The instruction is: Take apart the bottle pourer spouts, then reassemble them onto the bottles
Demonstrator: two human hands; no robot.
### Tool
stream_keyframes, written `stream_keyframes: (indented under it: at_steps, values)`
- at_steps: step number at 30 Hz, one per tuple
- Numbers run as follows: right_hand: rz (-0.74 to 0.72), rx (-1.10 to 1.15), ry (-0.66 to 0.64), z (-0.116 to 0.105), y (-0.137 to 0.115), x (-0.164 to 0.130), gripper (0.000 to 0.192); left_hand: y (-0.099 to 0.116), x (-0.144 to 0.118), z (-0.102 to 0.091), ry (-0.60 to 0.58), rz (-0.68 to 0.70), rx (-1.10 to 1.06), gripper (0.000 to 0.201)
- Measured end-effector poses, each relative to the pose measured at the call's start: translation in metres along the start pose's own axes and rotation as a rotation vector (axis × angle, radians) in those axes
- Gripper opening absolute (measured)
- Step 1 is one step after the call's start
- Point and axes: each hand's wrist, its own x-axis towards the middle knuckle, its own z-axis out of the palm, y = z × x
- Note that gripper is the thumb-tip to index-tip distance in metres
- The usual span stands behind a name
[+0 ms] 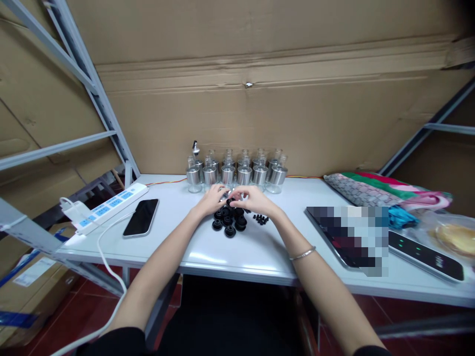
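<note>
- So I've got a small black cap [230,201] sitting right between the fingertips of both hands, just above the pile of black caps [229,220] on the white table [260,252]. It's mostly covered by fingers, so I can't make out its exact shape.
- My left hand [212,199] has its fingers curled in toward the cap from the left. Looks like a pinch, but the contact itself is hidden and too small to call for sure.
- My right hand [253,199] comes in from the right, fingers bent and close together, tips meeting the left ones at the cap. Can't tell which hand really carries it.
- The pile lies just below both hands, touching neither as far as I can see. A scatter of tiny black bits [261,218] lies just right of it, too small to identify.
- Just behind the hands there's a row of little glass bottles [236,173] with metal bands. One on the left has a spout top [195,147]; the other tops are blurry.
- Left side: a phone [141,217] lying face up and a power strip [106,207], with its white cable running off the table edge.
- Right side: a tablet thing [352,242] that's pixelated out, a dark device [426,254] with green lights, some folded cloth [386,190], and a bag cut off by the frame.
</note>
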Motion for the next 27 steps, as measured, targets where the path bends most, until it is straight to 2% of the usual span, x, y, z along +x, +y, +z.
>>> stream_keyframes:
  at_steps: [8,11,15,20,23,25,27]
  values:
    - [-0.071,-0.033,-0.344,0.004,-0.019,-0.008,0.015,0.002,-0.001,-0.001,0.033,0.020,-0.035,0.035]
    - [-0.065,-0.053,-0.356,0.004,-0.018,-0.009,0.015,0.003,-0.001,-0.002,0.038,0.025,-0.044,0.035]
    - [0.002,-0.054,-0.358,0.003,-0.018,-0.009,0.026,0.002,-0.001,-0.002,0.037,0.026,-0.055,0.036]
    - [-0.006,-0.100,-0.195,0.000,-0.021,-0.007,0.017,0.000,-0.002,-0.002,0.045,0.034,-0.076,0.040]
    - [-0.021,-0.105,-0.087,-0.002,-0.019,-0.006,0.013,0.010,-0.002,-0.010,0.106,0.002,-0.055,0.032]
    - [-0.059,-0.093,0.064,-0.002,-0.016,-0.005,0.012,0.018,0.002,-0.021,0.278,-0.081,-0.034,0.024]
    - [-0.100,-0.070,0.216,-0.003,-0.014,-0.003,0.014,0.022,0.009,-0.037,0.555,-0.182,-0.044,0.021]
